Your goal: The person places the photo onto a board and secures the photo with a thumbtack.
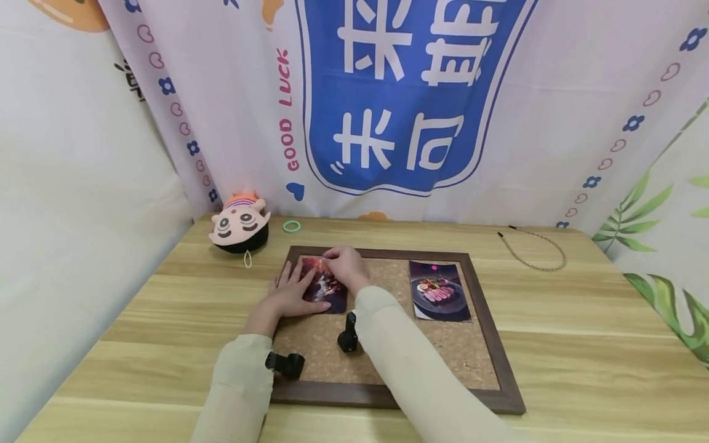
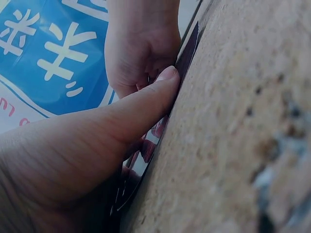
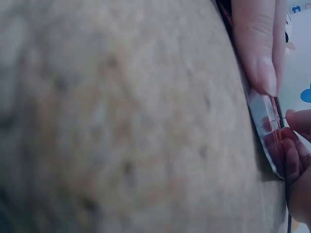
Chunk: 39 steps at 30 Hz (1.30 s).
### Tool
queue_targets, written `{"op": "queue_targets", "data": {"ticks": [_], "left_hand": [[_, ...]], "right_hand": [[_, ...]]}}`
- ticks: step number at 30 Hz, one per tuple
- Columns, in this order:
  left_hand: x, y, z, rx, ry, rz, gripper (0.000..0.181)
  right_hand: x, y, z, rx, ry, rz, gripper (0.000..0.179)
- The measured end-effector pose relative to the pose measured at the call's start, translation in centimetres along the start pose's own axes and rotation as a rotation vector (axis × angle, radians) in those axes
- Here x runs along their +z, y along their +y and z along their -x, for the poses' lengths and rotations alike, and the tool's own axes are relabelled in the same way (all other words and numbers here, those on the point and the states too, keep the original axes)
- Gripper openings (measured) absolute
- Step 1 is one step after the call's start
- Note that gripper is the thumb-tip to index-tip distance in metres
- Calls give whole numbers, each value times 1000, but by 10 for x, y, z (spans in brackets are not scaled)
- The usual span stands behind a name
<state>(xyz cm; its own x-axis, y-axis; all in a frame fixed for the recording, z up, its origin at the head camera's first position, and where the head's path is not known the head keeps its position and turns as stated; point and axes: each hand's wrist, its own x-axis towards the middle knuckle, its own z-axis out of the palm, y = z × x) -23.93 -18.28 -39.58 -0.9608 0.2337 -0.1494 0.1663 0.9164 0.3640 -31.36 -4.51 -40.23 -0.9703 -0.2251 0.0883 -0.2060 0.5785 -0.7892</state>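
Observation:
A framed corkboard (image 1: 327, 363) lies on the wooden table. On its left part is a dark photo print (image 1: 324, 289) with red and orange tones. My left hand (image 1: 289, 296) rests on this print with fingers spread and thumb along its lower edge. At the print's top edge, my right hand (image 1: 349, 271) pinches a small pushpin; its thin needle (image 3: 284, 118) shows in the right wrist view, while the fingers mostly hide its head. To the right, a food photo (image 1: 440, 296) is fixed to the cork by a pink pushpin (image 1: 434, 267).
A plush doll (image 1: 239, 224) and a green ring (image 1: 291, 226) sit at the table's back left. At the back right lies a thin cord (image 1: 540, 269) in an open loop. A printed cloth (image 1: 354, 203) hangs behind the table.

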Motion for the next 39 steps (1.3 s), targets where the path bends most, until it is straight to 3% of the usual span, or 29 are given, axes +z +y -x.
{"op": "queue_targets", "data": {"ticks": [11, 31, 39], "left_hand": [[2, -6, 3, -1, 7, 13, 92], [2, -4, 0, 1, 15, 24, 91], [2, -2, 1, -8, 5, 24, 90]], "right_hand": [[8, -2, 0, 58, -11, 157, 14], [6, -8, -2, 114, 40, 204, 9], [8, -10, -4, 122, 22, 276, 10]]}}
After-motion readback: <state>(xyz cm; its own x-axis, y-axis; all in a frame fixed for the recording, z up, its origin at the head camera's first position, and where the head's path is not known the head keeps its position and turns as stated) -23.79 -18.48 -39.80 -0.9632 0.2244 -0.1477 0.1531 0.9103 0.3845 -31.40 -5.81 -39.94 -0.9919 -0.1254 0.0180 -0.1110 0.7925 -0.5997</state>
